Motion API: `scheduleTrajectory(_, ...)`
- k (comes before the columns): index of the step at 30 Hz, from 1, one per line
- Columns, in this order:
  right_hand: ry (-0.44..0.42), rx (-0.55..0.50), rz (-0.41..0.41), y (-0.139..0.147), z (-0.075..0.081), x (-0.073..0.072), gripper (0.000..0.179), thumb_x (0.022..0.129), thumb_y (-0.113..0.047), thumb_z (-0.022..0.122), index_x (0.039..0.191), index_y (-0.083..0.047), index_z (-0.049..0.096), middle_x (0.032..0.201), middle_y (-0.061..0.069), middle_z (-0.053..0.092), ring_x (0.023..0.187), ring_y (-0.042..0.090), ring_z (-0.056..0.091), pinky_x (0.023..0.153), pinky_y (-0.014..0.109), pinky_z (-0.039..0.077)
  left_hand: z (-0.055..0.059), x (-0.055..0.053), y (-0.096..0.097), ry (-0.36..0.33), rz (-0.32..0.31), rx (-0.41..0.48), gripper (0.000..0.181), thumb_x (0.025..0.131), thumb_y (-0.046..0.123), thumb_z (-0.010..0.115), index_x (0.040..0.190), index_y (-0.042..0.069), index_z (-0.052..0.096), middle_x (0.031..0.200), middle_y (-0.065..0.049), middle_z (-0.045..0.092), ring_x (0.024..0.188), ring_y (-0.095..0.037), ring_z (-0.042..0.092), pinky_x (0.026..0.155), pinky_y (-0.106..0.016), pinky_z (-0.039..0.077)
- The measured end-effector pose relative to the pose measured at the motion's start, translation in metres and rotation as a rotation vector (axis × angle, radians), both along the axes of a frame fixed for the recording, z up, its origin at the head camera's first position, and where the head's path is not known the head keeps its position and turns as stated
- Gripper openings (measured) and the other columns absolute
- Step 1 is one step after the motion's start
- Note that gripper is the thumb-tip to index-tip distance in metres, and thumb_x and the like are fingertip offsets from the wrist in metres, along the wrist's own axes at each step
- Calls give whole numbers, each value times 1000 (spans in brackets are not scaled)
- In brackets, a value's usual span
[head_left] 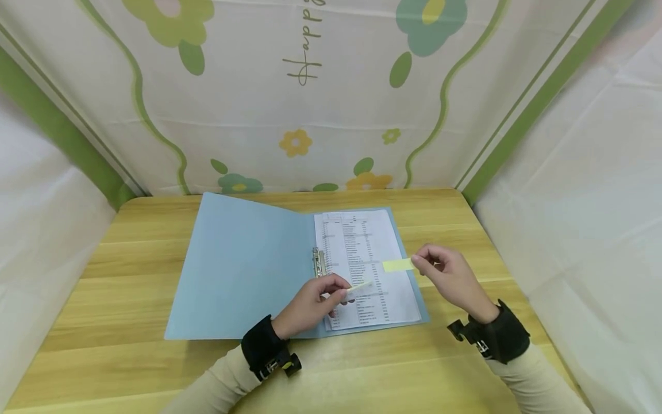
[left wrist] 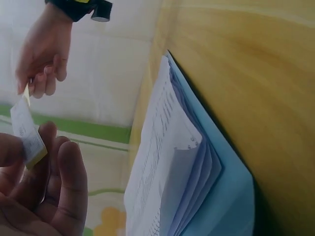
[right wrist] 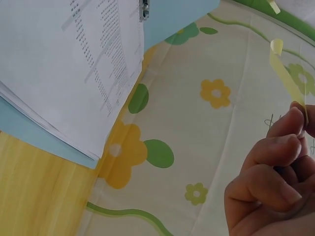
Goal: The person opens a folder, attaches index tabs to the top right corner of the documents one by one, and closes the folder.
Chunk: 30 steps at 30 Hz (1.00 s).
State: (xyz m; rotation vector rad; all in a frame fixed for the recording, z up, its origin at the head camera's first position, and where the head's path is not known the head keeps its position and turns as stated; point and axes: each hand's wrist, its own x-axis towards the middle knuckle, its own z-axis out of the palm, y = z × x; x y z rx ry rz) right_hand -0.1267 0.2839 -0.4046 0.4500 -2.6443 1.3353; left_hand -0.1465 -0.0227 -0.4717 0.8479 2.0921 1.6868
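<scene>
My right hand (head_left: 451,277) pinches one end of a pale yellow sticky-note strip (head_left: 397,265) between thumb and fingertip, over the right edge of the papers. In the right wrist view the strip (right wrist: 286,78) has a curled far end. The left hand (head_left: 313,302) grips a thin pad of sticky notes (head_left: 360,286), tilted above the lower part of the sheets. Its white printed back (left wrist: 27,129) faces the left wrist camera. Beneath both lies an open light blue folder (head_left: 240,267) with a stack of printed papers (head_left: 357,247) on its right side.
A metal clip (head_left: 318,263) sits at the papers' left edge by the folder's spine. The wooden table (head_left: 124,270) ends at a flowered curtain (head_left: 336,109) behind the folder. White cloth (head_left: 584,218) hangs at both sides.
</scene>
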Motion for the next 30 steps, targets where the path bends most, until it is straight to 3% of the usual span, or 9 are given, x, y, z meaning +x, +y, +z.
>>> scheduleTrajectory(6,-6,11,-8,1,-4,-3,16,104,-11,59,90,-7,67,83,3,60,73,15,53,61,25,44,3,13,2,117,-9,-136,11,101,14,65,109,14,73,105,3,69,88,-10,60,66,-24,53)
scheduleTrajectory(13,-17,31,-5,4,-11,-5,18,104,-12,60,89,-7,67,79,5,59,70,16,51,60,26,43,1,35,12,445,57,-388,6,93,16,76,99,17,77,101,9,71,89,-1,62,78,-20,52)
scheduleTrajectory(20,-35,41,-13,5,-13,-6,18,104,-14,60,89,-9,67,79,4,59,70,17,52,60,26,43,-10,50,18,674,82,-465,4,90,23,78,89,19,78,94,12,71,87,-2,65,68,-14,50)
scheduleTrajectory(24,-48,37,-16,6,-15,-5,18,104,-14,60,88,-8,67,80,4,59,71,17,52,61,27,43,-13,57,20,710,55,-520,5,87,24,81,89,21,78,93,12,71,85,-2,64,62,-11,46)
scheduleTrajectory(30,-77,34,-6,4,-16,-7,18,105,-16,60,89,-10,67,84,12,62,73,18,54,63,27,46,-15,64,21,663,-9,-683,25,85,25,82,109,21,76,100,10,71,89,-4,64,61,-19,48)
